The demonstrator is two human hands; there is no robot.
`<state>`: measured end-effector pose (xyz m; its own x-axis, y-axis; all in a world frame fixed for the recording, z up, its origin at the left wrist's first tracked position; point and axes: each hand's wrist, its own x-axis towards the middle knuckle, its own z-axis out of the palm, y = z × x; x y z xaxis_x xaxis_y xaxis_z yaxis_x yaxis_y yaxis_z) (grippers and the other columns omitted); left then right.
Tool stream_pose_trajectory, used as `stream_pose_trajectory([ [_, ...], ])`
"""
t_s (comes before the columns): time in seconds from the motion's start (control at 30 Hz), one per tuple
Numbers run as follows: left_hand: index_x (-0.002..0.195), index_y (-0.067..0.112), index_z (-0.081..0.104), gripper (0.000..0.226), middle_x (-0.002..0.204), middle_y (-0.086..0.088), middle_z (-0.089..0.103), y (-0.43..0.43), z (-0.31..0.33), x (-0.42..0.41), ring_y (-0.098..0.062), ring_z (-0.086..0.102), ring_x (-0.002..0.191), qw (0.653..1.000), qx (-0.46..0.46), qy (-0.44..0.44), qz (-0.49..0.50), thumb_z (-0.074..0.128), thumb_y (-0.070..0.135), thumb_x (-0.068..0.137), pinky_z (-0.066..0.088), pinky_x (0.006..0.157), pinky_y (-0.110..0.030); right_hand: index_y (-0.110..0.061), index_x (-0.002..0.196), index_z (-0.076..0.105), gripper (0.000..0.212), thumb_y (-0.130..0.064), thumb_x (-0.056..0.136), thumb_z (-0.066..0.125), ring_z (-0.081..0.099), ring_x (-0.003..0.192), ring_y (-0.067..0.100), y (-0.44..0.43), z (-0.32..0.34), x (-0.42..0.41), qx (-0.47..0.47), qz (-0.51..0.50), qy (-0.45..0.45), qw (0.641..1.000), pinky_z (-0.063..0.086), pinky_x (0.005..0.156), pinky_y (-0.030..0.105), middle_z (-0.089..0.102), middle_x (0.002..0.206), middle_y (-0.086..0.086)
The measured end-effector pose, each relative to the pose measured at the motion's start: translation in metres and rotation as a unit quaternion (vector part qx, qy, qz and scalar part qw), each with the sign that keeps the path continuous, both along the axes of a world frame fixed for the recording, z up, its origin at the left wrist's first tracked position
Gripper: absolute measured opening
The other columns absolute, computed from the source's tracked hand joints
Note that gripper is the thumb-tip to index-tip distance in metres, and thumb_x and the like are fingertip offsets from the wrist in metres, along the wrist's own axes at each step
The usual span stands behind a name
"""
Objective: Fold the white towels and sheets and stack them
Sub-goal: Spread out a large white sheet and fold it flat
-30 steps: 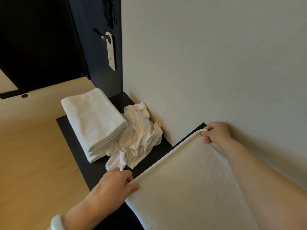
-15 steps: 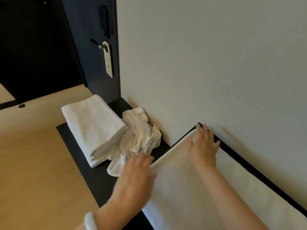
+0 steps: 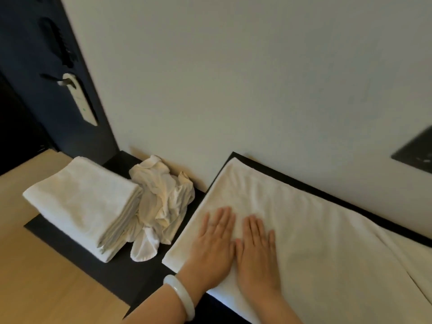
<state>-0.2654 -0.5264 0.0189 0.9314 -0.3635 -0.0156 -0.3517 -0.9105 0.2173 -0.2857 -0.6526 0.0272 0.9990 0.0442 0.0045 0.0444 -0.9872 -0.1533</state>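
The pale wall (image 3: 257,78) rises directly behind the black bench (image 3: 131,274), which runs along its foot. The wooden floor (image 3: 46,288) lies in front of the bench, and the dark door (image 3: 30,66) stands past its far left end.

A wide white towel (image 3: 315,242) lies spread flat over the right part of the bench, its far edge just short of the wall, so a strip of black shows behind it. At the bench's left end sits a stack of folded towels (image 3: 79,202), squared up, with its layered edges facing right. Between that stack and the spread towel, against the wall side of the bench, a crumpled sheet (image 3: 161,195) lies in a loose heap, touching the stack.

The left hand (image 3: 212,244) and the right hand (image 3: 257,256) rest side by side on the spread towel near its left end. Both are flat, palms down and fingers straight, pressing the cloth and gripping nothing. A pale bracelet (image 3: 181,295) circles the left wrist, above the bench's front edge.
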Motion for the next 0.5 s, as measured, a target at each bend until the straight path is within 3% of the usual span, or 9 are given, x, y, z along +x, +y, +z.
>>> stream_pose_trajectory([
  [0.07,0.152,0.019,-0.017,0.066,0.161,-0.001,-0.022,0.000,-0.009,0.000,-0.018,-0.029,0.146,1.000,-0.005,0.018,-0.007,-0.008,0.046,0.093,-0.013,0.120,-0.044,-0.013,0.157,0.009,0.069,-0.048,0.097,0.003,0.001,0.152,0.016,-0.021,-0.010,-0.016,-0.005,-0.019,0.018,1.000,-0.005,0.122,0.038,0.006,0.164,0.004],
  [0.13,0.153,0.018,-0.013,0.067,0.162,-0.001,-0.017,0.002,-0.012,0.000,-0.020,-0.021,0.148,1.000,0.006,-0.001,0.000,-0.005,0.045,0.093,-0.009,0.120,-0.044,-0.014,0.156,0.019,0.066,-0.048,0.099,0.017,0.008,0.151,0.016,-0.050,-0.010,-0.034,0.007,-0.059,0.010,0.998,-0.002,0.120,0.037,0.014,0.163,0.002],
  [0.2,0.155,0.016,-0.004,0.067,0.163,-0.003,-0.008,0.002,-0.011,0.000,-0.022,-0.012,0.150,1.000,-0.002,-0.006,0.007,0.001,0.044,0.094,-0.004,0.121,-0.045,-0.015,0.155,0.025,0.072,-0.052,0.093,0.013,0.011,0.150,0.015,-0.087,-0.009,-0.059,0.003,-0.120,-0.002,0.993,0.001,0.121,0.037,0.018,0.162,0.000],
  [0.3,0.154,0.011,0.006,0.069,0.163,-0.005,0.001,0.000,-0.010,-0.001,-0.023,-0.002,0.151,1.000,-0.019,-0.016,-0.005,0.004,0.042,0.093,0.005,0.123,-0.048,-0.022,0.156,0.004,0.076,-0.059,0.090,-0.002,0.005,0.152,0.014,-0.153,-0.006,-0.102,-0.029,-0.247,0.025,0.968,-0.002,0.123,0.037,0.006,0.165,-0.001],
  [0.37,0.153,0.007,0.014,0.071,0.162,-0.007,0.010,-0.001,-0.004,-0.002,-0.024,0.007,0.150,0.999,-0.034,-0.007,-0.005,0.006,0.042,0.091,0.010,0.122,-0.050,-0.026,0.151,-0.015,0.066,-0.059,0.097,0.000,-0.004,0.152,0.013,-0.181,-0.002,-0.122,-0.043,-0.292,0.052,0.954,-0.006,0.123,0.035,-0.004,0.166,0.000],
  [0.5,0.154,0.008,-0.006,0.082,0.164,-0.008,-0.010,-0.021,0.005,-0.002,-0.023,-0.012,0.151,1.000,0.016,0.005,0.011,-0.013,0.041,0.080,-0.006,0.122,-0.046,-0.028,0.153,-0.018,0.066,-0.051,0.104,0.020,-0.019,0.148,0.009,-0.196,0.000,-0.120,0.002,-0.259,0.100,0.961,-0.015,0.120,0.032,-0.018,0.163,-0.003],
])
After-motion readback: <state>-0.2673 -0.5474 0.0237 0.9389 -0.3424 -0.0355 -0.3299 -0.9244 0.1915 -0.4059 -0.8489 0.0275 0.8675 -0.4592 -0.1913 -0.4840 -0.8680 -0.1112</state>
